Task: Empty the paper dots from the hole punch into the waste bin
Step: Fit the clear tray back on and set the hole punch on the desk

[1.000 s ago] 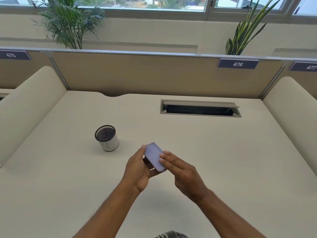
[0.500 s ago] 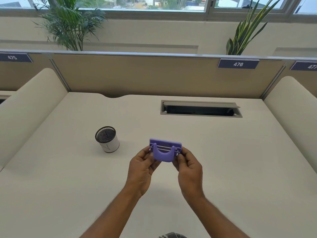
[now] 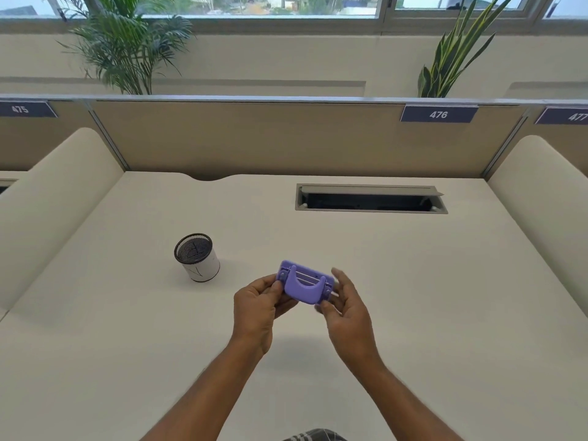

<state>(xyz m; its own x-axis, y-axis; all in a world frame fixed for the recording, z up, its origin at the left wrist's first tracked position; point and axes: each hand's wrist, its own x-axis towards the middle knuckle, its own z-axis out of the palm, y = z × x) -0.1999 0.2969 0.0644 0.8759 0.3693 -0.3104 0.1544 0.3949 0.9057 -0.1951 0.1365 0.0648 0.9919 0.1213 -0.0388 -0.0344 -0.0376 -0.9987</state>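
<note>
A small purple hole punch (image 3: 304,284) is held above the desk near its middle, lever side facing me. My left hand (image 3: 257,305) grips its left end with thumb and fingers. My right hand (image 3: 345,305) cups its right end, fingers loosely curled against it. A small round waste bin (image 3: 198,261), white with a black mesh rim, stands on the desk to the left of the punch and a little farther away. No paper dots are visible.
The cream desk (image 3: 413,297) has a rectangular cable opening (image 3: 370,198) at the back right. Padded dividers rise on the left (image 3: 47,198) and right (image 3: 541,198), and a partition panel (image 3: 286,138) closes the back.
The punch was turned from flat underside up to lever side facing me. It now tilts slightly and sits a little nearer the bin; my right fingers have loosened.
</note>
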